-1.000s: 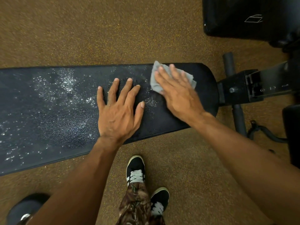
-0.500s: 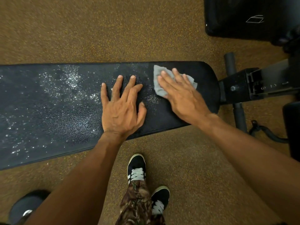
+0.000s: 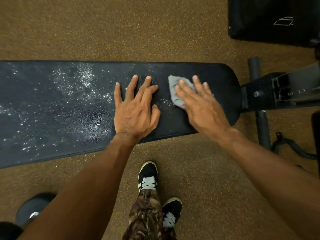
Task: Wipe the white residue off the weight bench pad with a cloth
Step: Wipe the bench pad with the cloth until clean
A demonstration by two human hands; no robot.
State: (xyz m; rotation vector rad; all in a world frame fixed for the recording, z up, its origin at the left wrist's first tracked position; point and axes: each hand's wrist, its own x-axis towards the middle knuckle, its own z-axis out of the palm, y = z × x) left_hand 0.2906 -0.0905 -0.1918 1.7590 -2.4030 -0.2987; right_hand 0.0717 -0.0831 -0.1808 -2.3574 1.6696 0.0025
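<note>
A long black weight bench pad (image 3: 221,80) runs across the view from the left edge to a rounded right end. White residue (image 3: 81,84) speckles its left and middle parts, and a small patch (image 3: 165,102) lies between my hands. My left hand (image 3: 135,110) rests flat on the pad, fingers spread. A crumpled grey cloth (image 3: 174,90) lies on the pad near the right end, and my right hand (image 3: 199,103) presses it down with straight fingers. Most of the cloth is hidden under that hand.
The bench's black metal frame (image 3: 277,92) and a crossbar (image 3: 259,118) stand to the right. A black padded piece of equipment (image 3: 268,19) sits at the top right. A dark weight (image 3: 32,210) lies at the bottom left. My shoes (image 3: 149,175) stand on the brown speckled floor.
My right hand has slid the cloth toward me and slightly left along the pad's right end. The left hand has stayed flat in the same spot.
</note>
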